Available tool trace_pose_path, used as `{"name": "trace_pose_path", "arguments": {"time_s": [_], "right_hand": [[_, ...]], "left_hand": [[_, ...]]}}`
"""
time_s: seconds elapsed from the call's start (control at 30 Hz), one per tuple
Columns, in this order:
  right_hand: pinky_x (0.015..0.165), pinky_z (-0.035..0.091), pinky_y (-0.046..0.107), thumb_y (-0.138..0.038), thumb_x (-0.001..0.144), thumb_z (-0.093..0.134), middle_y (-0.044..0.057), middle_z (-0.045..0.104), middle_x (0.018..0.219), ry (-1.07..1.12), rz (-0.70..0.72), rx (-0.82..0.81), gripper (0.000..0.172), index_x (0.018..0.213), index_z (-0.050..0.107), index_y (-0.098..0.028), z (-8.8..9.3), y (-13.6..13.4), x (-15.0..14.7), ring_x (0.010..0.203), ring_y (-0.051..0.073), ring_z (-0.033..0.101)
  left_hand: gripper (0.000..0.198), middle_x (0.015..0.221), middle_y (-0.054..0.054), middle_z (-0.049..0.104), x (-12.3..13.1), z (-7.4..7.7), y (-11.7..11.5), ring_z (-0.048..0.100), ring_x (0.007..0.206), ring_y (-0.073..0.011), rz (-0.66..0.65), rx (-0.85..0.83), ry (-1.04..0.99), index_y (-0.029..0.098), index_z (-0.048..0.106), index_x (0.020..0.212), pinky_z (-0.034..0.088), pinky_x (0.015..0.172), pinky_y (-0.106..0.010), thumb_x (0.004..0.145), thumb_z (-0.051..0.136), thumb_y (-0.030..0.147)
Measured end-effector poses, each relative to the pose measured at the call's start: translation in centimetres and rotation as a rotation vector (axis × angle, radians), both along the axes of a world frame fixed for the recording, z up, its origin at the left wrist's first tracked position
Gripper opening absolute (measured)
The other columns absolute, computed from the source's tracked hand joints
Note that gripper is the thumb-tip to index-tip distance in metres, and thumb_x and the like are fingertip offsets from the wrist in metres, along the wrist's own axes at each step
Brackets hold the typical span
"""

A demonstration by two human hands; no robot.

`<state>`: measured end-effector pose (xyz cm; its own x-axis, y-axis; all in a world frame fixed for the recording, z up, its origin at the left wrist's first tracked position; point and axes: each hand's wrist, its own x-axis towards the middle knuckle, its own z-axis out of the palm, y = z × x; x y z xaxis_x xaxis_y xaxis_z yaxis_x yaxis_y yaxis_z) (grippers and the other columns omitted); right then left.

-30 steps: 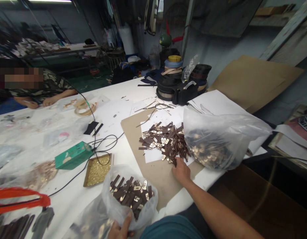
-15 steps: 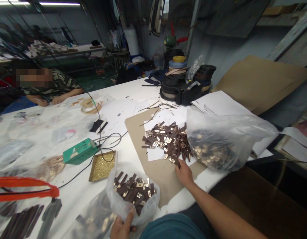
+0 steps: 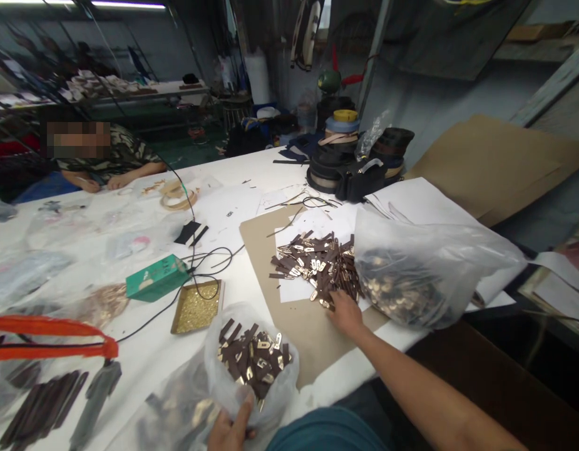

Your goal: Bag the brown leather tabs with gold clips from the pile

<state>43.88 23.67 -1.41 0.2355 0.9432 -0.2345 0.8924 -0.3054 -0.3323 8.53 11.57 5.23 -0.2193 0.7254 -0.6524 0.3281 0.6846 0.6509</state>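
Note:
My left hand (image 3: 231, 428) pinches the near rim of an open plastic bag (image 3: 289, 369), which holds brown strips with gold metal ends (image 3: 254, 358). My right hand (image 3: 345, 314) reaches to the near edge of a pile of similar brown strips (image 3: 317, 260) on white paper over a brown cardboard sheet (image 3: 301, 341). Its fingertips touch the strips, and whether it grips any of them cannot be made out. Right beside the pile lies a large clear bag (image 3: 411, 275) with more metal-ended pieces in it.
Left of the open bag are a tray of small gold parts (image 3: 195, 310), a green box (image 3: 156, 277), black cables and an orange-handled tool (image 3: 94, 401). A person (image 3: 124, 156) sits across the table. Rolls of strap (image 3: 333, 156) stand at the back.
My right hand has moved slightly left and up onto the edge of the pile. My left hand keeps its hold on the bag. The view has shifted a little.

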Motion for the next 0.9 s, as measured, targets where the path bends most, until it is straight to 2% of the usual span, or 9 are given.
{"name": "trace_pose_path", "arguments": {"time_s": [0.07, 0.17, 0.33, 0.53, 0.6, 0.7, 0.73, 0.8, 0.9], "right_hand": [[0.096, 0.045, 0.031, -0.02, 0.093, 0.065, 0.012, 0.06, 0.126, -0.028, 0.012, -0.036, 0.035, 0.128, 0.068, -0.015, -0.7, -0.5, 1.8, 0.117, 0.025, 0.056], [0.091, 0.045, 0.031, -0.022, 0.097, 0.059, 0.01, 0.065, 0.113, -0.053, 0.069, -0.062, 0.016, 0.107, 0.07, -0.017, -1.2, -1.7, 2.1, 0.11, 0.023, 0.058], [0.09, 0.045, 0.032, -0.025, 0.095, 0.057, 0.013, 0.068, 0.112, -0.089, 0.191, -0.125, 0.019, 0.103, 0.071, -0.014, -0.6, -1.7, 1.6, 0.104, 0.024, 0.062], [0.082, 0.045, 0.03, -0.023, 0.089, 0.059, 0.014, 0.072, 0.102, -0.031, 0.287, -0.178, 0.024, 0.102, 0.077, -0.014, 0.0, -0.3, 2.6, 0.093, 0.025, 0.067], [0.078, 0.043, 0.027, -0.025, 0.089, 0.06, 0.011, 0.072, 0.099, 0.045, 0.28, -0.182, 0.022, 0.098, 0.078, -0.017, 0.4, -0.8, 1.4, 0.093, 0.023, 0.068], [0.071, 0.039, 0.022, -0.028, 0.089, 0.061, 0.005, 0.073, 0.097, 0.289, 0.256, -0.154, 0.022, 0.098, 0.08, -0.022, 1.7, -2.2, -3.2, 0.09, 0.018, 0.067], [0.07, 0.038, 0.021, -0.028, 0.089, 0.061, 0.003, 0.073, 0.096, 0.379, 0.287, -0.15, 0.022, 0.098, 0.08, -0.023, 2.3, -2.6, -5.1, 0.088, 0.016, 0.066], [0.07, 0.039, 0.019, -0.031, 0.087, 0.066, 0.001, 0.073, 0.093, 0.551, 0.473, -0.162, 0.02, 0.1, 0.08, -0.025, 3.8, -3.0, -8.5, 0.084, 0.014, 0.065], [0.086, 0.048, 0.023, -0.043, 0.087, 0.073, 0.003, 0.071, 0.112, 0.577, 0.606, -0.04, 0.036, 0.119, 0.077, -0.027, 5.4, -1.0, -9.5, 0.099, 0.018, 0.065]], "left_hand": [[0.086, 0.113, -0.017, 0.073, 0.6, 0.3, -0.4, 0.07, 0.094, -0.0303, 0.028, 0.021, -0.019, 0.007, 0.066, 0.117, 0.054, 0.089, -0.041, 0.072, 0.06, 0.08], [0.082, 0.117, -0.016, 0.072, 1.6, 0.6, -0.9, 0.068, 0.102, -0.0301, 0.096, 0.054, -0.046, 0.008, 0.065, 0.117, 0.055, 0.085, -0.038, 0.075, 0.061, 0.078], [0.078, 0.115, -0.017, 0.071, 3.1, 1.0, -1.3, 0.068, 0.095, -0.029, 0.165, 0.081, -0.027, 0.008, 0.064, 0.117, 0.055, 0.08, -0.038, 0.076, 0.062, 0.075], [0.079, 0.11, -0.018, 0.073, 4.8, 2.9, -0.9, 0.069, 0.095, -0.031, 0.19, 0.154, 0.048, 0.007, 0.068, 0.114, 0.057, 0.079, -0.039, 0.077, 0.061, 0.076], [0.081, 0.112, -0.019, 0.073, 5.3, 3.2, -1.0, 0.07, 0.096, -0.0318, 0.209, 0.157, 0.073, 0.007, 0.069, 0.114, 0.058, 0.079, -0.04, 0.075, 0.061, 0.078], [0.083, 0.117, -0.019, 0.072, 6.1, 3.1, -1.1, 0.07, 0.101, -0.0328, 0.242, 0.168, 0.08, 0.008, 0.068, 0.117, 0.059, 0.079, -0.04, 0.073, 0.061, 0.078], [0.083, 0.118, -0.02, 0.072, 6.2, 2.9, -1.2, 0.07, 0.103, -0.0331, 0.25, 0.169, 0.076, 0.008, 0.068, 0.117, 0.06, 0.078, -0.04, 0.072, 0.061, 0.078], [0.083, 0.119, -0.019, 0.072, 6.4, 2.6, -1.3, 0.069, 0.106, -0.0338, 0.266, 0.163, 0.072, 0.009, 0.068, 0.117, 0.06, 0.077, -0.039, 0.071, 0.061, 0.078], [0.083, 0.116, -0.018, 0.073, 6.3, 2.0, -1.4, 0.07, 0.103, -0.0336, 0.266, 0.153, 0.129, 0.009, 0.069, 0.116, 0.061, 0.075, -0.039, 0.072, 0.057, 0.079]]}}
